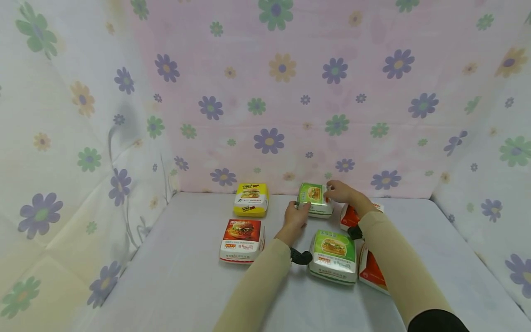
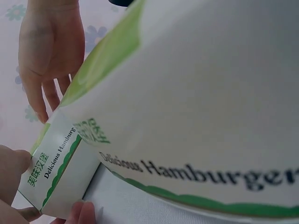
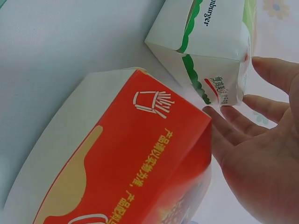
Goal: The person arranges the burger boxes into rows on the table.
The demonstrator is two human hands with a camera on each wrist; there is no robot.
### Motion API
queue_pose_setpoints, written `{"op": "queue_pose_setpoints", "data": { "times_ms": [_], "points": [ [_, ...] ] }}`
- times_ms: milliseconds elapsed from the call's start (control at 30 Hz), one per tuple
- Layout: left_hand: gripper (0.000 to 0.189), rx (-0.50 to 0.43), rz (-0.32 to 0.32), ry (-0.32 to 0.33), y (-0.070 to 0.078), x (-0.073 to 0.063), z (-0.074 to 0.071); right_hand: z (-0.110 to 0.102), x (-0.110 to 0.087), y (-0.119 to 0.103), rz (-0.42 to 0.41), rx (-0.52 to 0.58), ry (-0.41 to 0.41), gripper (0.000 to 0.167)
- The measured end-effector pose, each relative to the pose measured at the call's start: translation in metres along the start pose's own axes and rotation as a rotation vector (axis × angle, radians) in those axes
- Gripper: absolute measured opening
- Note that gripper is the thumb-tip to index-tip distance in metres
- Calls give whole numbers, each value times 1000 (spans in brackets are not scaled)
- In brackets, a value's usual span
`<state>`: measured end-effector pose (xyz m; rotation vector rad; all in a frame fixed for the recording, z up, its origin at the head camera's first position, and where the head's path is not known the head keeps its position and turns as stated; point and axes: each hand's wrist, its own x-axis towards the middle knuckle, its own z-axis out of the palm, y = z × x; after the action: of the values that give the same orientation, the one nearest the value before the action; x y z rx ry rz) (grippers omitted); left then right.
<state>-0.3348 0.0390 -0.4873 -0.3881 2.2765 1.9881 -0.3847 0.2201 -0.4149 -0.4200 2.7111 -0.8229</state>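
A green and white hamburger box (image 1: 314, 198) stands at the back of the table between both hands. My left hand (image 1: 295, 218) grips its near left corner. In the left wrist view, thumb and fingers (image 2: 84, 212) of that hand lie round the box's end. At the box's right end is my right hand (image 1: 344, 192). The right wrist view shows its fingers (image 3: 231, 123) fairly straight, thumb and fingertips at the corner of the box. A second green hamburger box (image 1: 333, 256) sits nearer, between the forearms, and looms large in the left wrist view.
A yellow burger box (image 1: 251, 199) stands at the back left, a red one (image 1: 242, 240) in front of it. Two more red boxes, one behind (image 1: 349, 217) and one nearer (image 1: 371, 271), are partly hidden by my right arm. Flowered cloth (image 1: 240, 152) walls the white table.
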Motion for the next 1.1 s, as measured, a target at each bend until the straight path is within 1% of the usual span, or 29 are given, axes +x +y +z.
{"op": "queue_pose_setpoints", "data": {
  "times_ms": [167,533,633,733,800,867,1000,1100],
  "points": [
    [64,10,-1,-2,-1,2,0,1,2,0,21,3,-10,63],
    [63,11,20,-2,0,-2,-1,1,1,3,28,26,-29,61],
    [63,16,19,-4,-1,0,0,2,-1,3,29,32,-26,61],
    [63,19,15,-5,-2,3,-1,2,-2,3,13,15,-17,61],
    [63,2,12,-3,-3,6,-2,1,-3,3,0,2,-16,60],
    [62,-38,11,2,-3,8,-4,0,-3,1,-8,-14,-20,58],
    [59,-113,12,9,-4,11,-9,-1,-6,-2,-3,-40,-53,57],
    [57,-118,13,15,-4,13,-11,-2,-9,-3,5,-61,-74,57]
  ]
}}
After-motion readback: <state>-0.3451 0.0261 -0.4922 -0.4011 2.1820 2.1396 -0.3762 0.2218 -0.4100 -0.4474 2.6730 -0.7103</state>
